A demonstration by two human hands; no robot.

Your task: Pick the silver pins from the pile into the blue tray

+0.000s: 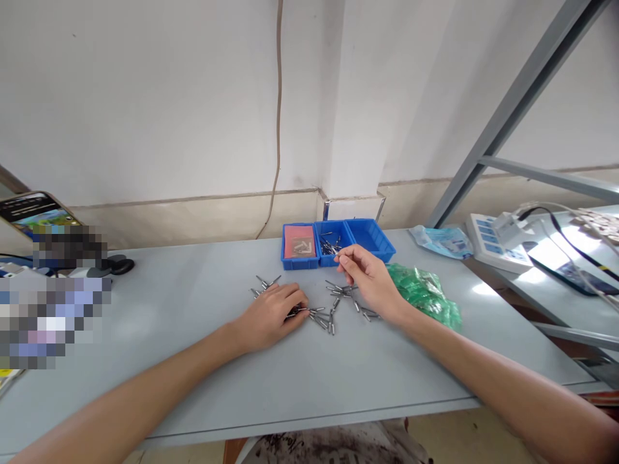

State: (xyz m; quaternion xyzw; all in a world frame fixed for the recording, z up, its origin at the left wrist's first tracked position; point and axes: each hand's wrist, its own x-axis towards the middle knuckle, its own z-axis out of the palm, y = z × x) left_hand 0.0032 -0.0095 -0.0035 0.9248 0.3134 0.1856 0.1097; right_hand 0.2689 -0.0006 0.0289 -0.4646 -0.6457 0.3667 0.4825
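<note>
At the bottom edge of the frame, a light cloth with dark stains [333, 446] shows below a pale grey surface [309, 386]. Two bare forearms reach in from the lower corners. Just below the centre, the left hand [276, 317] rests palm down over small metal pieces [343, 292], fingers loosely curved; whether it grips any is hidden. More pieces lie scattered between the hands. Right of centre, the right hand [365, 277] is raised, thumb and fingertips brought narrowly together — I cannot tell whether a piece is between them. Beside that wrist lies crumpled green plastic [425, 293]. Just beyond, in the middle of the frame, stand blue bins [300, 263]: the left section holds a pink sheet and a small clear packet, the middle one more metal pieces. Behind, a cable [279, 96] hangs down a white wall [169, 103].
</note>
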